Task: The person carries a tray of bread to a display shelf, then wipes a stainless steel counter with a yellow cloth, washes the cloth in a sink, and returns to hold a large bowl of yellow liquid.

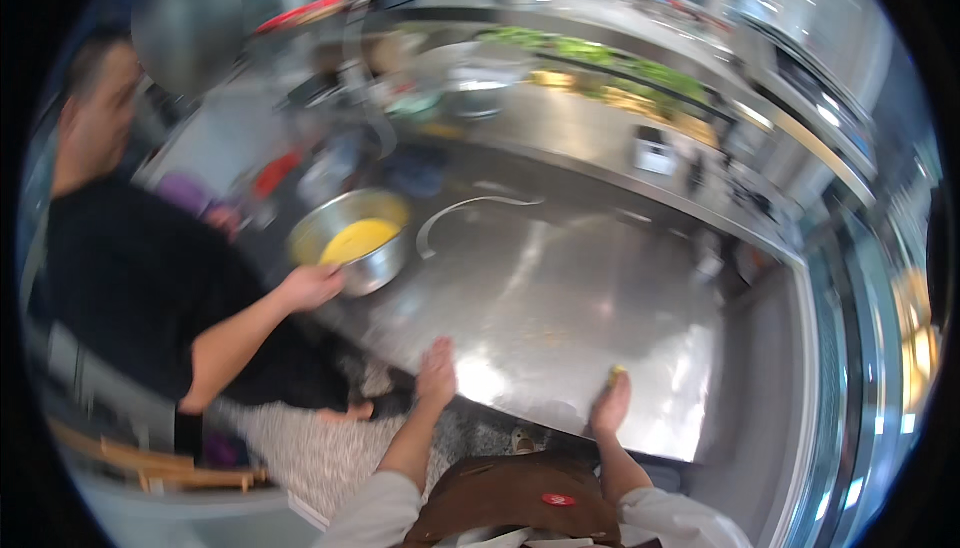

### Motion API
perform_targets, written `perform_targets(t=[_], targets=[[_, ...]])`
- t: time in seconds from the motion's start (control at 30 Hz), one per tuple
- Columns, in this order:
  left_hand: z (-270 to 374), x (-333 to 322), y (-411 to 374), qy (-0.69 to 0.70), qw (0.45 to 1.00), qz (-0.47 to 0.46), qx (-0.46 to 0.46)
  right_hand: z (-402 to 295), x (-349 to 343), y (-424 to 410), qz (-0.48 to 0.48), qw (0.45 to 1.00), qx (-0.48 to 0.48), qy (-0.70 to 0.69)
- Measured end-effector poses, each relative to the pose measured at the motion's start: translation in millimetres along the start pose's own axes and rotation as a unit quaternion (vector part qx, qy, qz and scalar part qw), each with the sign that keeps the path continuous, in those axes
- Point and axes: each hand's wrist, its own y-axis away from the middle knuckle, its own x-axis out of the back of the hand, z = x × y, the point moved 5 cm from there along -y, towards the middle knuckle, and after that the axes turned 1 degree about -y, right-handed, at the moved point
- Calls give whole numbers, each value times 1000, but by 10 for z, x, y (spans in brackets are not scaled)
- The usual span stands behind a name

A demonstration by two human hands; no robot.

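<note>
My left hand (437,371) is held at the front edge of a stainless steel counter (570,293), fingers straight and close together, with nothing seen in it. My right hand (613,403) is over the same edge further right, and a small yellow thing (617,372) shows at its fingertips; blur hides what it is. To the left, a co-worker's hand (313,287) is at the near rim of a metal bowl (382,266) with yellow contents (360,239). A curved pale strip (480,203) lies right of the bowl.
A co-worker in black (150,278) stands close on my left. Behind the counter runs a raised ledge with a white device (655,152) and a clear container (480,90). Plastic bags (330,169) and a dark blue cloth-like item (415,169) lie beyond the bowl.
</note>
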Motion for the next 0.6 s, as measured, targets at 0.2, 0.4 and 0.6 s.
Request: perform_targets(t=[0.2, 0.4, 0.6], targets=[[1578, -96, -137, 0, 1000, -7, -6, 1246, 759, -823, 24, 999, -13, -26], [2559, 405, 46, -23, 997, -60, 30, 1606, 1300, -913, 16, 1000, 1, -21], [1498, -63, -305, -1, 998, -58, 17, 1065, 677, -896, 22, 999, 15, -32]])
